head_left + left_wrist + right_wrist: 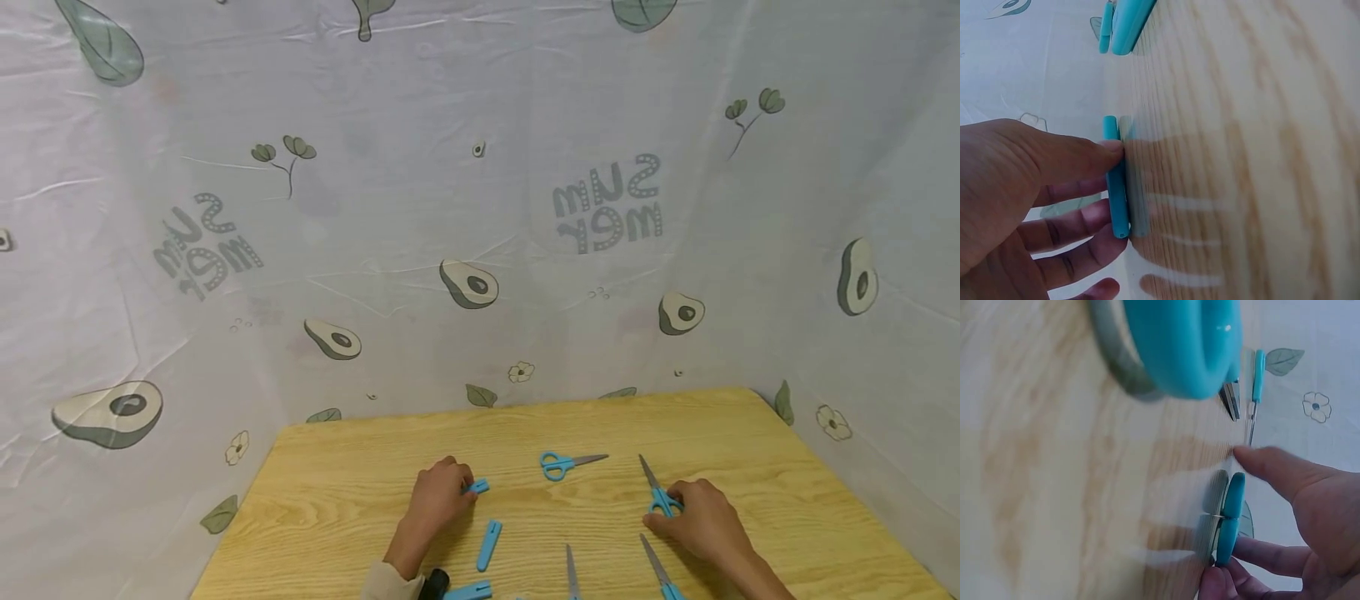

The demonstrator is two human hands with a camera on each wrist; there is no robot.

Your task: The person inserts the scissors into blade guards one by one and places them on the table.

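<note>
In the head view, the scissors (660, 498) by the right hand (703, 521) lie at 10 o'clock from its palm, blades pointing to 11, long axis 11 to 5; the right hand is clearly the nearer; its fingers stand parted around the handles, thumb clear of them in the right wrist view; whether the other fingertips touch, cannot tell; the left hand (441, 493) pinches a blue cover (481, 485) between thumb and fingers, at its 3 o'clock, long axis pointing between 2 and 3; scissors and cover stand well apart across the surface (337, 500).
</note>
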